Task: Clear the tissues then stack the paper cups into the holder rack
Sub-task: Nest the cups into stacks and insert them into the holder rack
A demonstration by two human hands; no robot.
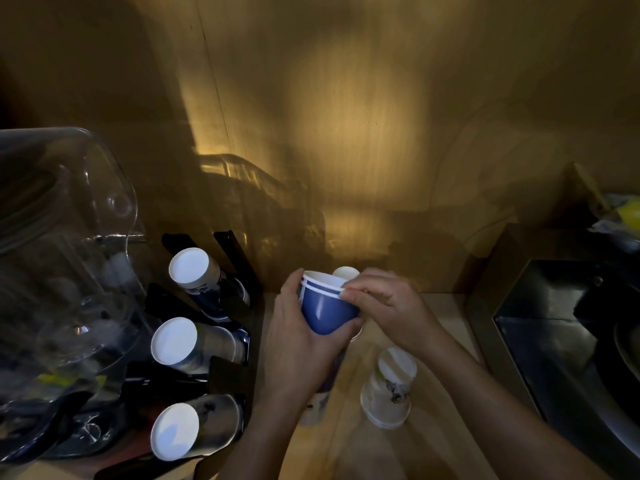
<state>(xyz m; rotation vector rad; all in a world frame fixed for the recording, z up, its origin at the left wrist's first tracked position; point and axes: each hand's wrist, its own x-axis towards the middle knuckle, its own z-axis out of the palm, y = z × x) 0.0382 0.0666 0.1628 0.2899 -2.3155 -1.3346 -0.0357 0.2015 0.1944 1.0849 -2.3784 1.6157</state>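
Observation:
My left hand [294,337] grips a blue paper cup [323,308] with white rim bands, held above the wooden counter. My right hand [384,299] pinches the cup's rim on its right side; a second rim shows there, so two cups seem nested. A white cup [346,272] peeks out behind them. Another stack of upside-down white cups [389,386] stands on the counter below my right hand. The black holder rack [235,258] on the left holds three rows of cups [188,266], [175,340], [175,431] lying with their bottoms towards me. No tissues are visible.
A large clear plastic container [65,258] fills the left side beside the rack. A dark metal sink [561,337] lies at the right. A wooden wall [346,133] rises behind the counter [433,445]. Some coloured items [623,216] sit at the far right.

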